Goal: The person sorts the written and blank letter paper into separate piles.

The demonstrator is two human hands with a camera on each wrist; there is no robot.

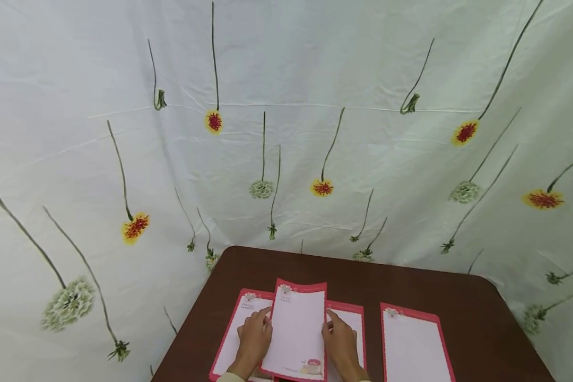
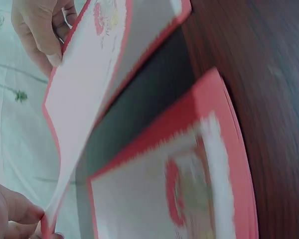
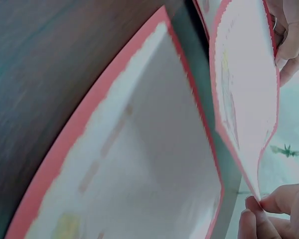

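Both hands hold up one sheet of red-bordered stationery paper (image 1: 298, 329) by its two long sides, above the table. My left hand (image 1: 255, 334) pinches the left edge between thumb and fingers, and my right hand (image 1: 341, 339) pinches the right edge. In the left wrist view the held sheet (image 2: 79, 94) bows between the hands. Beneath it on the left lies a stack of similar sheets (image 1: 234, 334). Another red-bordered sheet (image 1: 355, 321) lies under it on the right, partly hidden by the right hand. A small flower print and faint lettering mark the held sheet's top left.
Farther right on the dark brown table (image 1: 477, 313) lies a separate red-bordered sheet (image 1: 413, 345). A pale cloth (image 1: 296, 69) printed with flowers hangs behind the table and down its sides.
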